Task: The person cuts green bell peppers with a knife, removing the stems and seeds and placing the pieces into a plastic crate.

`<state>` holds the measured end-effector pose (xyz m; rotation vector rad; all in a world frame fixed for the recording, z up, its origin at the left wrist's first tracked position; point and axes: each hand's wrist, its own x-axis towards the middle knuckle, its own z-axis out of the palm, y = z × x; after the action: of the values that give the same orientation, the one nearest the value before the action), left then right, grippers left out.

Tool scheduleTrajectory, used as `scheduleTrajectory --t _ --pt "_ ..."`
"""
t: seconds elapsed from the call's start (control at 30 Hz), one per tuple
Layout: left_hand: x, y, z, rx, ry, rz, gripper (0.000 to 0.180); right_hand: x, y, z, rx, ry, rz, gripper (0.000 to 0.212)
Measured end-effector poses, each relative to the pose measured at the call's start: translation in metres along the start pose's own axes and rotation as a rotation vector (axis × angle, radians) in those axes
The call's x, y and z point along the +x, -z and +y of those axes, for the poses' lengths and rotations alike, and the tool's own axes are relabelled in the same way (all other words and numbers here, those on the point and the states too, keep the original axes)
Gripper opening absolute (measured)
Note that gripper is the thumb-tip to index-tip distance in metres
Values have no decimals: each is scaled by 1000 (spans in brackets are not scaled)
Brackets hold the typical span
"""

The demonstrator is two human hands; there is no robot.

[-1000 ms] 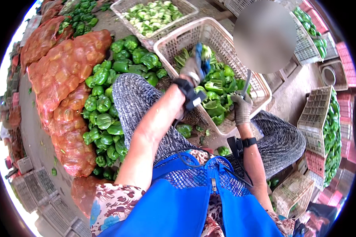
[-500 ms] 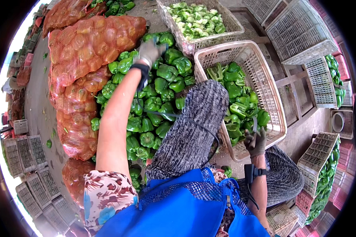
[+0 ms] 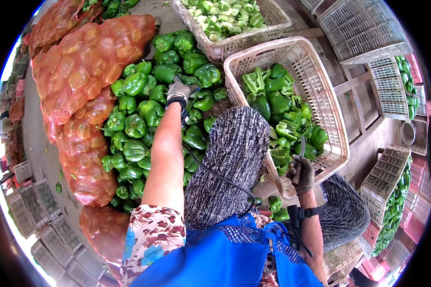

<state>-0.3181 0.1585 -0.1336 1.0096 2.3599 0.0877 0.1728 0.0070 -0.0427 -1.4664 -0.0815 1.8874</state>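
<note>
My left hand point(image 3: 180, 90), in a grey work glove, reaches into a heap of green bell peppers point(image 3: 150, 112) on the floor. Its fingers are apart and touch a pepper point(image 3: 190, 81) near the heap's far right; no firm hold shows. My right hand point(image 3: 302, 176), also gloved, is closed around the handle of a small knife point(image 3: 302, 146), blade pointing up and away. It is over the near edge of a pale plastic crate point(image 3: 331, 122). Cut-open and whole green peppers point(image 3: 283, 117) fill the crate's left part.
Orange mesh sacks point(image 3: 93, 52) line the heap's left side. A second crate point(image 3: 225, 45) beyond holds pale green pepper cores point(image 3: 220, 19). My knee point(image 3: 237, 143) stands between heap and crate, a black cable across it. Stacked crates point(image 3: 361, 28) and pepper-filled crates point(image 3: 392, 196) are at the right.
My left hand has come nearer and down onto the peppers, from a blurred reach farther out. My right hand with the knife has shifted slightly left. The whole view has shifted a little.
</note>
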Motion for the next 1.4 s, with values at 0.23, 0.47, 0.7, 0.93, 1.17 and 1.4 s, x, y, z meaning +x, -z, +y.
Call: scheduleTrajectory --t 0.23,0.47,0.7,0.93,1.17,1.4 --pt "-10 -7 -32 -1779 -37 -542 55 -1 -13 -11 53 17 -54 22" --pt "-115 121 65 -1527 -780 -532 65 -36 -70 -41 11 20 -286 19" --pt "-273 160 177 -211 -1669 9 97 -88 -121 -64 148 28 -522 49" --pt "-339 86 175 -18 -1911 124 99 -101 -82 -56 167 417 -265 53" --pt "-381 54 157 -1173 -846 -591 110 -104 -83 -72 -92 636 -335 38" --pt "-345 10 120 -1472 -350 -1166 68 -116 -89 -63 -571 865 -171 33"
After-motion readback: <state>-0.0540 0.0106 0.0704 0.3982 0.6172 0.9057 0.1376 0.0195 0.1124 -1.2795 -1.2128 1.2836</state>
